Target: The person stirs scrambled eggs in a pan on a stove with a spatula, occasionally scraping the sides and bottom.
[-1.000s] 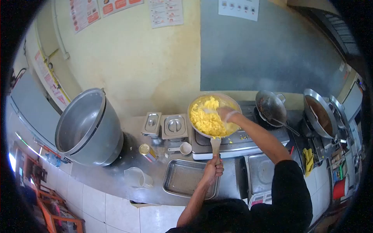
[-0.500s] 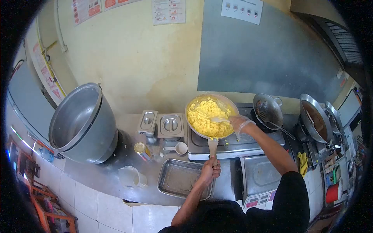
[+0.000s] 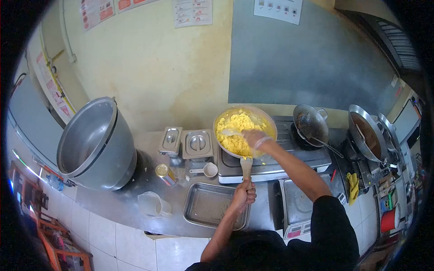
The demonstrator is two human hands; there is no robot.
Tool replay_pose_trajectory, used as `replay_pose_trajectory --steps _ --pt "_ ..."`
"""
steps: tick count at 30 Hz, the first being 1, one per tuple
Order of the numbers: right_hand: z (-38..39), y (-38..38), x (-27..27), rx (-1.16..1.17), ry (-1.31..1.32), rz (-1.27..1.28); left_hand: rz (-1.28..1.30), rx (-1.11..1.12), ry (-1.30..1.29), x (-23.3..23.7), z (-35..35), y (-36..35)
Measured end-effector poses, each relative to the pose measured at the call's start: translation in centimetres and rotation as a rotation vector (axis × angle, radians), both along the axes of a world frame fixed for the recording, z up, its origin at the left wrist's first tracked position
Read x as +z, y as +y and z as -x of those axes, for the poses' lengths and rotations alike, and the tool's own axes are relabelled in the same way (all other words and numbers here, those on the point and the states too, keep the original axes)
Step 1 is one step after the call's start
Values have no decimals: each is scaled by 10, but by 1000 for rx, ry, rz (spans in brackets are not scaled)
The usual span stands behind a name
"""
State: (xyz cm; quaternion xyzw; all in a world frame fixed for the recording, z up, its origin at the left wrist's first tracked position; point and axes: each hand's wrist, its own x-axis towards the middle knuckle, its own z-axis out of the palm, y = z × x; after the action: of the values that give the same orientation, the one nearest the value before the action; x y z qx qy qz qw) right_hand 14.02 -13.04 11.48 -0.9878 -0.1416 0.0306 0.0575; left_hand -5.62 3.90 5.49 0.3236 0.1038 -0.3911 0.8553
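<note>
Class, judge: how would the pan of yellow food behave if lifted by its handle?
Probably front-heavy: the wide pan holds heaped yellow food and the left hand grips only the handle end. Its metal looks stiff.

Even, bright light; strong fisheye bending and dark vignette at edges.

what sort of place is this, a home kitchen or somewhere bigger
Most likely a commercial kitchen: a very large metal pot on the steel counter, woks lined up beside the pan of egg, and printed notices on the wall.
</note>
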Motion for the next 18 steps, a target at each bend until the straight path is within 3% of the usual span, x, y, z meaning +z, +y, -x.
replay_pose_trajectory --steps 2,5,9,10,13,16,18 --pt "-18 -20 -19 -63 -47 77 14 3 -1 0 3 -4" --pt "-1 -17 -27 97 9 65 27 -3 -11 2 -3 -2" --pt "8 -32 -20 -45 -22 99 25 -8 -2 -2 2 2" --pt "17 -31 -20 10 94 93 29 -12 -14 1 2 5" --pt "10 -66 -29 -2 -27 48 30 -14 -24 -5 5 0" --pt "34 -53 20 61 52 80 17 -12 -28 -2 -2 3" --pt "30 -58 26 46 116 58 16 -23 -7 0 0 2"
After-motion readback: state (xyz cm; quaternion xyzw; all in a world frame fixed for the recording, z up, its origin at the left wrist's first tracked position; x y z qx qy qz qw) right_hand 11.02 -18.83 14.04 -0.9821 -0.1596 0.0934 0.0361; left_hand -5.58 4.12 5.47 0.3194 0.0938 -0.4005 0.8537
